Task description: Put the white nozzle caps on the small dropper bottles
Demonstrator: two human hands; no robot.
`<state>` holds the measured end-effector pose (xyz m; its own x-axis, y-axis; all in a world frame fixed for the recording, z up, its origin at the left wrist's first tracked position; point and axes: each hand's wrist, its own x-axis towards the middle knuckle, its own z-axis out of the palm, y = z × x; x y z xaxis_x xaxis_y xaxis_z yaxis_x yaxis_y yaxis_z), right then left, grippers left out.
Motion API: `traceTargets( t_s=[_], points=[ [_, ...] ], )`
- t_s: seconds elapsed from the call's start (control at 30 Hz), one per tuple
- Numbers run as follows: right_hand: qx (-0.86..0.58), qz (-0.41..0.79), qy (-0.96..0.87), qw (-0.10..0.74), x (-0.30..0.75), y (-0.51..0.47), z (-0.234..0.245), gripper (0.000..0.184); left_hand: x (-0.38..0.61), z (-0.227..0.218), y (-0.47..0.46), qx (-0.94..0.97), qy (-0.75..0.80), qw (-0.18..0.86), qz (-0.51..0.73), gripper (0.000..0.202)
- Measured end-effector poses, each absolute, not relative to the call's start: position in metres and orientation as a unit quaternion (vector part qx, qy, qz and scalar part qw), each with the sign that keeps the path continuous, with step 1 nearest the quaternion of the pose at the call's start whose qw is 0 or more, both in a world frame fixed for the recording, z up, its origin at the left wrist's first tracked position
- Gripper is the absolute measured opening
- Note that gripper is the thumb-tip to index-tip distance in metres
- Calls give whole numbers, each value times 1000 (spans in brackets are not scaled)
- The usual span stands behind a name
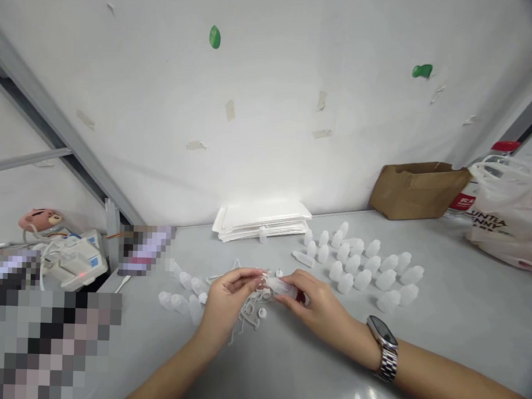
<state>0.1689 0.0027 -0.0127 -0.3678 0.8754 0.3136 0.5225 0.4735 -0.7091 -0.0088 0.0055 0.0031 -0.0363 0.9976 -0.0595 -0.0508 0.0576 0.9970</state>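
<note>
My right hand (308, 294) is closed round the body of a small translucent squeeze bottle (284, 287), which lies nearly level with its neck to the left. At the bottle's neck, my left hand (234, 285) is pinched; what sits between its fingertips is too small to make out. Beneath the hands lies a loose heap of white plastic strap pieces (248, 308). Two small white nozzle caps stand near it, one cap (262, 313) in front and another cap (279, 274) behind. More translucent bottles (179, 303) lie left of my left hand.
Many similar bottles (363, 278) stand to the right, with one bottle (304, 259) on its side. White flat packets (265, 217) are stacked against the wall. A cardboard box (419, 190) and a plastic bag (509, 219) stand at the right. White power strips (78, 260) lie at the left.
</note>
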Motion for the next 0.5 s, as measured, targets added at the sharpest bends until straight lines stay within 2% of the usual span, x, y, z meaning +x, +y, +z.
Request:
traceTargets(
  t_s=[0.33, 0.5],
  points=[
    [-449, 249, -787, 342, 169, 3, -14, 12, -8, 2, 3, 483, 498, 511, 507, 16],
    [-459, 245, -782, 342, 169, 4, -14, 10, -6, 1, -2, 577, 511, 422, 478, 17]
  ],
)
